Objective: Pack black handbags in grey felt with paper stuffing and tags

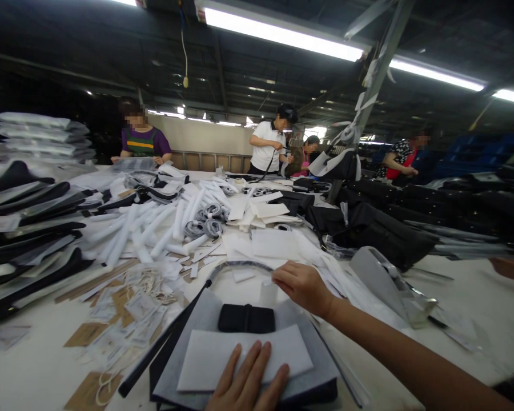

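Observation:
A dark bag (157,374) lies flat before me, topped by a pale grey sheet (205,319). My left hand (251,379) rests with spread fingers on a folded white foam sheet (197,357) on the bag. Just beyond the foam is a small black pouch (235,317) with a strap round its middle. The bag's plastic-wrapped handle (240,265) arches up at the far side. My right hand (302,285) pinches the handle's right part. Below those fingertips hangs a whitish translucent piece (268,293); whether they hold it too, I cannot tell.
Tags and cords (141,302) lie left, near stacked dark pieces (29,251). White foam tubes (154,222) and coiled straps (205,220) heap ahead. A tape dispenser (385,279) and black bags (368,228) stand right. A co-worker's arm (512,268) enters at right; several people work behind.

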`<state>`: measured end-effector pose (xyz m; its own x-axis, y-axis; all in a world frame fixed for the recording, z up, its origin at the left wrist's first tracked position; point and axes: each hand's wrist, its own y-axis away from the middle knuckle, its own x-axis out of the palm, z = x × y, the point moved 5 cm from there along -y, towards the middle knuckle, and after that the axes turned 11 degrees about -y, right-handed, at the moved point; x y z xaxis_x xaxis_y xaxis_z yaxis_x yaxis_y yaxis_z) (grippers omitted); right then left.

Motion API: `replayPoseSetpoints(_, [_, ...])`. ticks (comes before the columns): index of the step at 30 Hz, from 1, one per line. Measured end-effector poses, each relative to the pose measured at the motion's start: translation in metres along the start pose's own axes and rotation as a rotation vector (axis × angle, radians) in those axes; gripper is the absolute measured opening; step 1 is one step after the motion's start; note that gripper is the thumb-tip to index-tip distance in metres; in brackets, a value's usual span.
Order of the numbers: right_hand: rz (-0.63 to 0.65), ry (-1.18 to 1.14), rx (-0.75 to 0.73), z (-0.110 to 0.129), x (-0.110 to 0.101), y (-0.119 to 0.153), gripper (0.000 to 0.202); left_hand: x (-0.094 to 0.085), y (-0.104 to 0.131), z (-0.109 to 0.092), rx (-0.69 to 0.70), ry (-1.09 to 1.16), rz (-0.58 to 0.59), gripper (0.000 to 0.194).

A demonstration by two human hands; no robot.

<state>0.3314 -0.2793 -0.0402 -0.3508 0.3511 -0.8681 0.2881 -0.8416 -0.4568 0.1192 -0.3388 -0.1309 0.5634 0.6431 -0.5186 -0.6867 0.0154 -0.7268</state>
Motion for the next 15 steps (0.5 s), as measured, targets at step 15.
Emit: replayPoseSetpoints(15, [-0.034, 0.037, 0.086, 0.094, -0.015, 0.084, 0.026, -0.006, -0.006, 0.005, 0.014, 0.121, 0.136, 0.04])
